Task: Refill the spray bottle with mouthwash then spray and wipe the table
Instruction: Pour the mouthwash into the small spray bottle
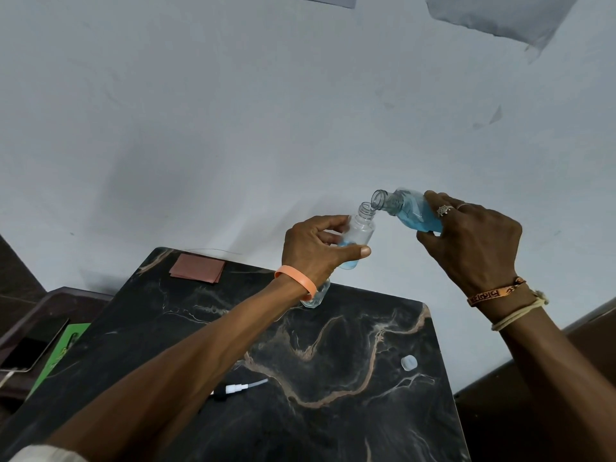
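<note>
Refilling is under way. The left hand [313, 245] has its fingers curled round the spray bottle [361, 228], held above the counter [333, 361] with little blue inside. The right hand [476, 241] grips the tilted mouthwash bottle [410, 208]. The spray head [233, 390] lies detached. Spraying and wiping remain.

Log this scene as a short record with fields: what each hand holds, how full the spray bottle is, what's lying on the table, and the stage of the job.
left hand: grips the spray bottle, its top off
right hand: holds the mouthwash bottle, tilted, mouth just above the spray bottle's neck
spray bottle fill: a little blue liquid at the bottom
on the table: spray pump with tube, white cap, brown cloth at the far left corner
stage: refill; spraying and wiping not yet done
</note>
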### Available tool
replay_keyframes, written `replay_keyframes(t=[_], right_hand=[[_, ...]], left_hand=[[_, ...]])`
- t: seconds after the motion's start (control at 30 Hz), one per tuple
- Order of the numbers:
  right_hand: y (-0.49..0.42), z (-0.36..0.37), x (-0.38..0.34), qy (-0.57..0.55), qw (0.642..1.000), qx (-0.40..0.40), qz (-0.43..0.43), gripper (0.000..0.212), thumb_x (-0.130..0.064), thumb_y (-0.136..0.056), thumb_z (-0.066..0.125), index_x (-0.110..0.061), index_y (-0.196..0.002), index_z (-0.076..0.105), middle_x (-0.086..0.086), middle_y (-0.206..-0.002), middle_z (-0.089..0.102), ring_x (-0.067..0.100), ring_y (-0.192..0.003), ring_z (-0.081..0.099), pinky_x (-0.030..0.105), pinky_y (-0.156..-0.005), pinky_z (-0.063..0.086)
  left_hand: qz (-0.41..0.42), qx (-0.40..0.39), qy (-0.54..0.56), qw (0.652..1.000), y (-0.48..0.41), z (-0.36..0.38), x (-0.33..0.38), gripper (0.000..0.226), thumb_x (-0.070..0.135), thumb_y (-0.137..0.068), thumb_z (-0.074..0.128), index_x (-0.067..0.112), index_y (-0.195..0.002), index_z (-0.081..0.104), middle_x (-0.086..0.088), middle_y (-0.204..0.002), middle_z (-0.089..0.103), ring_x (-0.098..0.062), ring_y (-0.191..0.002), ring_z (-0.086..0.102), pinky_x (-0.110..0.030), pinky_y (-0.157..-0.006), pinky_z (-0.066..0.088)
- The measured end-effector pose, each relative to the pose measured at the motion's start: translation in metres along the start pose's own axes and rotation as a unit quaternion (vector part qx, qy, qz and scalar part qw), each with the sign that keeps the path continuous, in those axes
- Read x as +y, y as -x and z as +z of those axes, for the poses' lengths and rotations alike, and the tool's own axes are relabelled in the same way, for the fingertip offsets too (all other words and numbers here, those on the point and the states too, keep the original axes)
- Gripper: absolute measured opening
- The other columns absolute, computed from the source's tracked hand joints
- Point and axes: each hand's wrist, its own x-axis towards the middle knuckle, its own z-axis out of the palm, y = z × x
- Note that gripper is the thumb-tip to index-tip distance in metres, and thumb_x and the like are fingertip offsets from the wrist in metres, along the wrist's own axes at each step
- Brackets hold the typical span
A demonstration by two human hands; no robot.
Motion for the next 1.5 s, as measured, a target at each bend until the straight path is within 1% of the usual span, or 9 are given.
replay_keyframes(t=[0.07,0.23,0.4,0.57,0.77,0.97,1.13,1.27,1.5], right_hand=[[-0.0003,0.0007,-0.0004,0.000,1.000,-0.001,-0.002,0.057,-0.025,-0.063,0.090,-0.004,-0.113,0.072,0.017,-0.097,0.074,0.038,-0.074,0.071,0.037,-0.062,0.056],[-0.0012,-0.0002,-0.0005,-0.001,1.000,0.006,0.001,0.055,-0.024,-0.063,0.090,-0.004,-0.112,0.073,0.017,-0.098,0.074,0.038,-0.075,0.072,0.036,-0.061,0.055],[-0.0004,-0.0004,-0.0019,-0.001,1.000,-0.003,0.001,0.055,-0.024,-0.064,0.090,-0.005,-0.113,0.073,0.017,-0.099,0.074,0.038,-0.077,0.072,0.036,-0.061,0.055],[-0.0004,-0.0009,-0.0013,0.000,1.000,-0.002,0.001,0.056,-0.024,-0.064,0.090,-0.005,-0.113,0.072,0.018,-0.099,0.074,0.038,-0.077,0.072,0.036,-0.062,0.055],[-0.0018,-0.0027,-0.0014,0.004,1.000,0.001,0.000,0.056,-0.024,-0.064,0.090,-0.004,-0.113,0.072,0.018,-0.097,0.074,0.039,-0.075,0.071,0.036,-0.061,0.055],[-0.0002,-0.0018,-0.0018,0.005,1.000,-0.004,0.000,0.056,-0.023,-0.061,0.090,-0.006,-0.112,0.073,0.016,-0.098,0.074,0.037,-0.077,0.072,0.034,-0.061,0.053],[-0.0017,-0.0031,-0.0006,0.001,1.000,-0.002,0.003,0.055,-0.022,-0.062,0.089,-0.007,-0.112,0.073,0.015,-0.099,0.075,0.037,-0.076,0.072,0.032,-0.059,0.051],[-0.0017,-0.0038,-0.0017,0.003,1.000,-0.002,0.001,0.055,-0.023,-0.062,0.089,-0.007,-0.112,0.073,0.016,-0.098,0.074,0.037,-0.076,0.072,0.033,-0.060,0.052],[-0.0020,-0.0056,-0.0028,0.003,1.000,0.003,-0.001,0.056,-0.022,-0.061,0.090,-0.006,-0.112,0.073,0.017,-0.096,0.074,0.038,-0.075,0.072,0.034,-0.060,0.053]], left_hand=[[0.000,0.002,0.001,1.000,-0.0002,-0.0004,-0.0001,0.061,0.040,-0.059,0.091,0.025,-0.115,0.071,0.009,-0.107,0.073,-0.004,-0.087,0.070,-0.019,-0.074,0.058],[-0.008,0.002,0.008,1.000,-0.0012,-0.0007,-0.0012,0.062,0.039,-0.058,0.092,0.023,-0.115,0.071,0.007,-0.107,0.073,-0.008,-0.088,0.071,-0.027,-0.077,0.060],[-0.010,0.000,0.006,1.000,-0.0003,-0.0014,-0.0023,0.063,0.040,-0.058,0.091,0.024,-0.115,0.071,0.008,-0.108,0.073,-0.007,-0.089,0.071,-0.028,-0.078,0.060],[-0.012,0.000,0.011,1.000,0.0002,-0.0010,-0.0017,0.063,0.038,-0.059,0.091,0.023,-0.116,0.071,0.006,-0.110,0.073,-0.010,-0.091,0.071,-0.032,-0.080,0.060],[-0.006,0.002,0.012,1.000,0.0000,-0.0014,-0.0009,0.063,0.040,-0.058,0.092,0.024,-0.115,0.071,0.009,-0.108,0.073,-0.006,-0.088,0.071,-0.028,-0.079,0.060],[-0.005,0.003,0.017,1.000,0.0013,-0.0010,-0.0015,0.060,0.038,-0.058,0.092,0.025,-0.113,0.072,0.008,-0.106,0.074,-0.007,-0.087,0.071,-0.032,-0.079,0.061],[-0.002,0.003,0.022,1.000,0.0017,-0.0019,-0.0009,0.060,0.038,-0.057,0.092,0.025,-0.112,0.072,0.009,-0.104,0.074,-0.004,-0.086,0.071,-0.028,-0.076,0.060],[-0.002,0.004,0.019,1.000,0.0023,-0.0019,-0.0002,0.061,0.039,-0.057,0.092,0.026,-0.113,0.072,0.010,-0.106,0.073,-0.003,-0.086,0.071,-0.022,-0.075,0.059],[-0.003,0.005,0.018,1.000,0.0028,-0.0024,0.0007,0.060,0.036,-0.059,0.092,0.022,-0.114,0.072,0.006,-0.108,0.073,-0.008,-0.089,0.071,-0.031,-0.079,0.060]])
